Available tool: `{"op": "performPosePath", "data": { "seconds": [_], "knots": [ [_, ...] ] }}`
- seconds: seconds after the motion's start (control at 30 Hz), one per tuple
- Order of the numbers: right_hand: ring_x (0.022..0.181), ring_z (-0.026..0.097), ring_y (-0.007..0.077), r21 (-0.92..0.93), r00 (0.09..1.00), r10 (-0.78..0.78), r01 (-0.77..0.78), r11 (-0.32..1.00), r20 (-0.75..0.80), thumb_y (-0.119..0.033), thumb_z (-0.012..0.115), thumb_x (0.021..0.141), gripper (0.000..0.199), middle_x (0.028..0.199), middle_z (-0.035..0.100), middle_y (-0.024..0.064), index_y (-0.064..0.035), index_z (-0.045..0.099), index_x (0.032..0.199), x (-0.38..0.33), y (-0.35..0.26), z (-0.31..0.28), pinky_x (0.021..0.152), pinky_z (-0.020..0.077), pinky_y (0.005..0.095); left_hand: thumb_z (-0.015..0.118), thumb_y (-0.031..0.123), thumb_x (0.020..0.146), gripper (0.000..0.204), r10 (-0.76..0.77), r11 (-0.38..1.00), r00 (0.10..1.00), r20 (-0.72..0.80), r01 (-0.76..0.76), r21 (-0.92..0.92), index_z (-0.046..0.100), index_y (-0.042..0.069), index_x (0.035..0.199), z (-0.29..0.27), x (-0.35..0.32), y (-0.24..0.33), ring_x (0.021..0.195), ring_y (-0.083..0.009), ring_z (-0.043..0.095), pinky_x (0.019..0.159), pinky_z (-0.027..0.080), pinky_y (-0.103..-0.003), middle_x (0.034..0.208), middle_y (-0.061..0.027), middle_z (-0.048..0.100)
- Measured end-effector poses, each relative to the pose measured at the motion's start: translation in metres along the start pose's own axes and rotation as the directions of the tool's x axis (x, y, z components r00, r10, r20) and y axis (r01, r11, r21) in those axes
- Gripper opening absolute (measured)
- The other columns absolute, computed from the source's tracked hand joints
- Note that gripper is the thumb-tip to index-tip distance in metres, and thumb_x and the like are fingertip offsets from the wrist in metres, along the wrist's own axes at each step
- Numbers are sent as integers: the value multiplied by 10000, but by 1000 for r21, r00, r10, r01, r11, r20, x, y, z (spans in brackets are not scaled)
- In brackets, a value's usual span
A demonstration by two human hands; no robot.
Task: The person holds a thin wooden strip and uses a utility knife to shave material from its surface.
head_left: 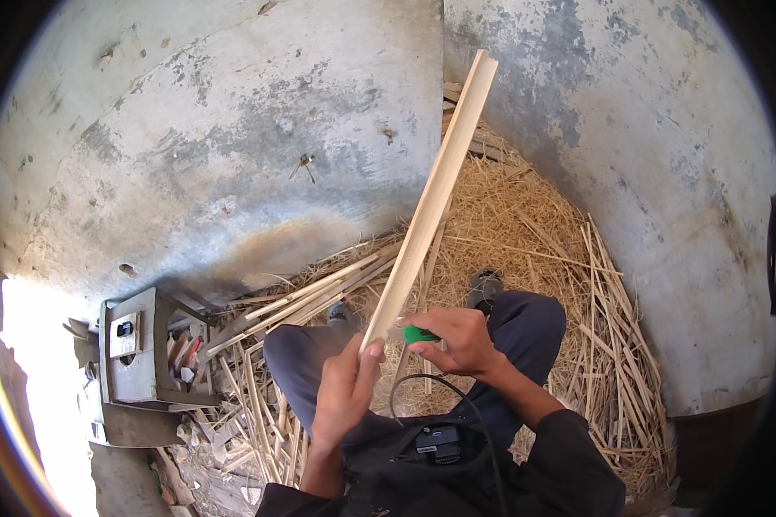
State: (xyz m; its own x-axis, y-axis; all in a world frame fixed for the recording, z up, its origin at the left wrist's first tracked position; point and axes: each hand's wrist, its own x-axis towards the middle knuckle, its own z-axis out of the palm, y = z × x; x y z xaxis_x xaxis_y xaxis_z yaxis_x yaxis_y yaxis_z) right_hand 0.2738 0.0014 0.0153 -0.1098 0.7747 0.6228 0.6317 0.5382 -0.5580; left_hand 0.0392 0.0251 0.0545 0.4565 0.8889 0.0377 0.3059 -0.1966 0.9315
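Note:
A long pale wooden strip (431, 202) with a lengthwise groove slants up and away from my lap toward the corner of the walls. My left hand (343, 383) is closed round its near end, with the thumb on top. Just right of that end, my right hand (459, 342) pinches a small green object (417, 333) between thumb and fingers. The green piece is close beside the strip; its kind and whether it touches the wood cannot be made out.
Curly wood shavings (509, 202) cover the floor between my legs and beyond. Loose thin strips (616, 345) lie at the right, and more sticks (336, 280) at the left. A worn wooden box (138, 370) stands at the left. Stained walls (276, 129) enclose the corner. A black cable (466, 396) loops over my lap.

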Motion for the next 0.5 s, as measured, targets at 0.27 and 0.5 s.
{"op": "performPosePath", "data": {
  "seconds": [0.27, 0.5],
  "knots": [
    [651, 702, 249, -52, 998, -51, 49, 997, -34, -341, 848, 911, 302, 793, 694, 36, -126, 785, 1114, 2, -2, 0, 572, 527, 378, 543, 229, 1164, 287, 33, 999, 999, 26, -33, -3, 647, -31, 1105, 0, 1, -1, 620, -164, 600, 608, 481, -345, 715, -110, 629],
    [595, 672, 217, -111, 993, -94, 86, 990, -68, -337, 901, 840, 324, 724, 655, 17, -135, 801, 1073, 1, -5, -1, 538, 505, 357, 432, 363, 1207, 392, -116, 898, 964, 240, 205, -389, 553, 73, 973, -2, 0, -7, 529, -38, 363, 480, 323, -232, 641, 41, 443]
  ]
}}
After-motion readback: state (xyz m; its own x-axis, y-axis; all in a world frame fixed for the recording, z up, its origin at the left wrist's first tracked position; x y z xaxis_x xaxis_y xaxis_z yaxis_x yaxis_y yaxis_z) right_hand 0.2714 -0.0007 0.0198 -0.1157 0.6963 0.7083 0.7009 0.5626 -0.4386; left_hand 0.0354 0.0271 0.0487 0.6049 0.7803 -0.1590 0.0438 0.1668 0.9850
